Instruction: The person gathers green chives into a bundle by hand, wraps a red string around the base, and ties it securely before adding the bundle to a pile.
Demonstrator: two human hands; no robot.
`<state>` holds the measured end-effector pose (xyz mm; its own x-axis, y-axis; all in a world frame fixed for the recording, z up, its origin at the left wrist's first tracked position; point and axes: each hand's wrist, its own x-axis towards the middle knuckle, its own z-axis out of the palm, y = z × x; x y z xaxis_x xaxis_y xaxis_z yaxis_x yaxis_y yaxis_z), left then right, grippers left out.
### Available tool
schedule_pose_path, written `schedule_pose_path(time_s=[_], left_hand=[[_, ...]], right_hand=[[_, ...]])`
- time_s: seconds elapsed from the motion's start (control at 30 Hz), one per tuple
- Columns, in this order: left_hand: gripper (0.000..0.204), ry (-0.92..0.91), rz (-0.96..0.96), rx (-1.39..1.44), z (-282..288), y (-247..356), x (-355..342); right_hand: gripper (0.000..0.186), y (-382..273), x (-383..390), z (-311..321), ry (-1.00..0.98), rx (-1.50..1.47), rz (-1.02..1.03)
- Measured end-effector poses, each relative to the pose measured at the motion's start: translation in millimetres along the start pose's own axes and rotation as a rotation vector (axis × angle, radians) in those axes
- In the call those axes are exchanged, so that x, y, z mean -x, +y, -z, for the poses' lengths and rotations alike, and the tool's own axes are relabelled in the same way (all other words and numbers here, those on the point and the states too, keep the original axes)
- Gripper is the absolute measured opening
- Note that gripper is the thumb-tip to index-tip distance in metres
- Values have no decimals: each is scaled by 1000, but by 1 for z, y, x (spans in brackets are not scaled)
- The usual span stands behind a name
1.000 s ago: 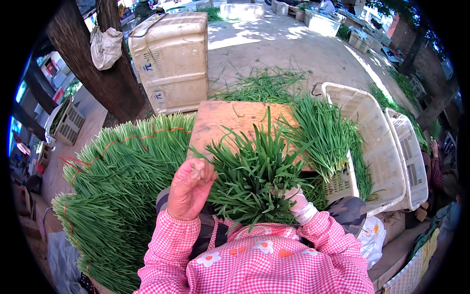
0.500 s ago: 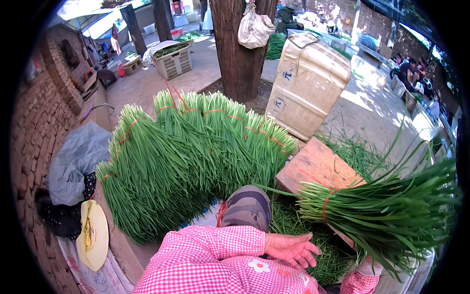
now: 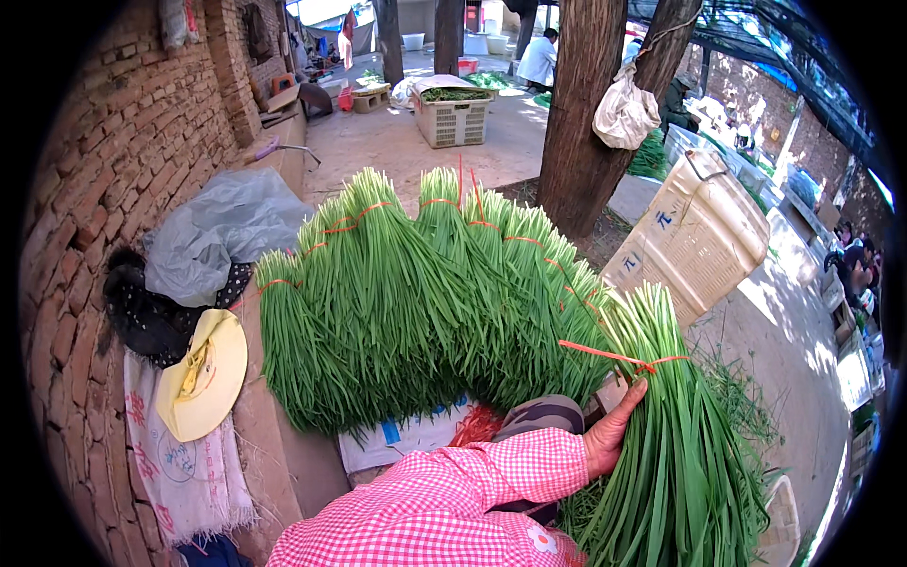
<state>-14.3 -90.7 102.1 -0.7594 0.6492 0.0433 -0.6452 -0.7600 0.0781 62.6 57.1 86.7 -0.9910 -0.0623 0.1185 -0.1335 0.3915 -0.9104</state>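
Note:
My left hand (image 3: 612,437) is closed on the near side of a tied bundle of garlic chives (image 3: 675,416), its thumb lying along the stems just below a red tie (image 3: 647,363). The rest of its fingers are hidden behind the leaves. This bundle stands with pale cut ends up and green leaves fanning downward. My right hand does not show. Ahead and to the left, several more tied bundles of garlic chives (image 3: 397,302) stand packed side by side in a curved row, pale ends up.
A brick wall (image 3: 104,170) runs along the left, with a grey plastic bag (image 3: 222,231) and a yellow hat (image 3: 203,378) near it. Red ties (image 3: 475,427) lie before the row. A beige crate (image 3: 694,231) leans near a tree trunk (image 3: 581,123). Another crate (image 3: 452,121) stands farther back.
The bundle at right has been turned from sideways to upright and moved left toward the row. My left hand, earlier empty with fingers spread, now grips it. The view has swung left.

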Motion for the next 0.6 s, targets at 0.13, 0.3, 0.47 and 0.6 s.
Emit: schedule_pose_path(time_s=[0.13,0.3,0.47,0.6], left_hand=[[59,-13,-119,-40,2,25,30],[56,73,-400,-232,-6,88,87],[62,292,-723,-540,-25,194,175],[52,502,-873,-634,-32,282,269]], right_hand=[[49,-13,-12,-16,-65,9,63],[51,-22,-15,-22,-85,13,109],[54,15,-5,18,-11,-58,78],[46,57,19,55,98,-83,-66]])
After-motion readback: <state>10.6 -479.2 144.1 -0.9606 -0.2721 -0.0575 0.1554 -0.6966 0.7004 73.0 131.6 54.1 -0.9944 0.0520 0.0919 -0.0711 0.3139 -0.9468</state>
